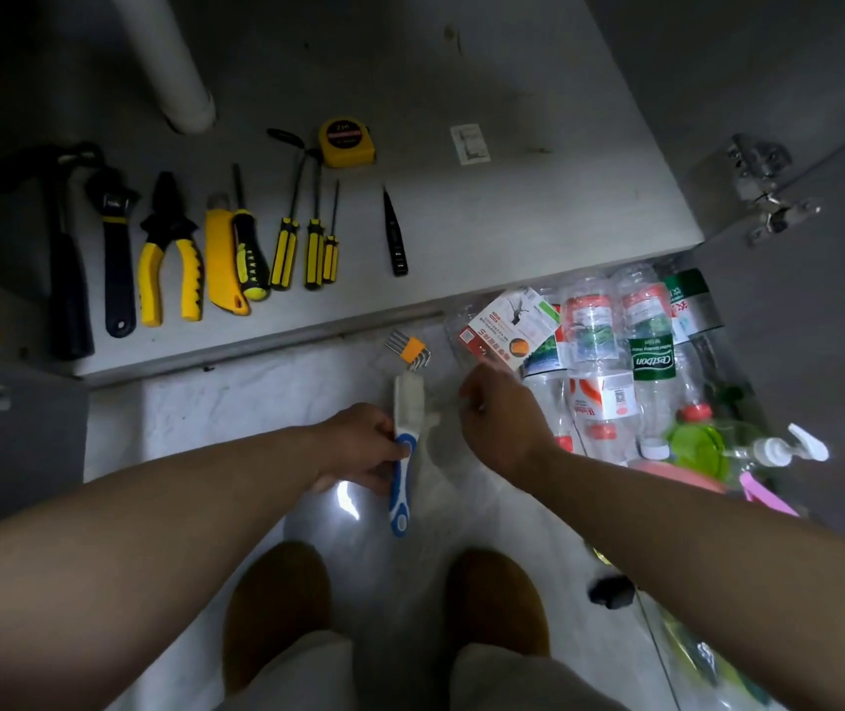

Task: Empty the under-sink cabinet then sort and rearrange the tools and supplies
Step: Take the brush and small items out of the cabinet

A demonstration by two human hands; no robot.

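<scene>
Step in hand, as judged: the cabinet is emptied and re-stocking is under way. The tools already stand in a row on the cabinet floor point(538, 207), and the cleaning items are not yet placed.

Count, left to right on the cabinet floor:
- one hammer point(64, 259)
- one adjustable wrench point(115, 248)
- one pair of pliers point(170, 259)
- one utility knife point(220, 264)
- four screwdrivers: one thick-handled screwdriver point(249, 259) touching the knife, and three slim screwdrivers point(314, 238) just beside it
- one tape measure point(346, 142), behind the row
- one tester pen point(395, 238), apart from the rest

On the tiled floor, just outside the cabinet edge, lies one hex key set point(408, 347).

The left hand point(359, 449) grips one brush point(402, 454) by its blue handle, fingers wrapped round it. The bristle head points toward the cabinet, close to the hex keys, and the brush is held above the tiles.

The right hand point(502, 423) hovers near the bristle head with fingers curled. Whether it pinches anything cannot be told.

Further right is one carded package point(505, 325) resting on a heap of clear plastic bottles point(600, 351). The bottles overlap too much for a firm count. One pump dispenser point(779, 449) stands near them.

Next move, as judged: carry the brush forward into the free area right of the tester pen and set it down parallel with the row. The hex keys remain to be lifted in.
</scene>
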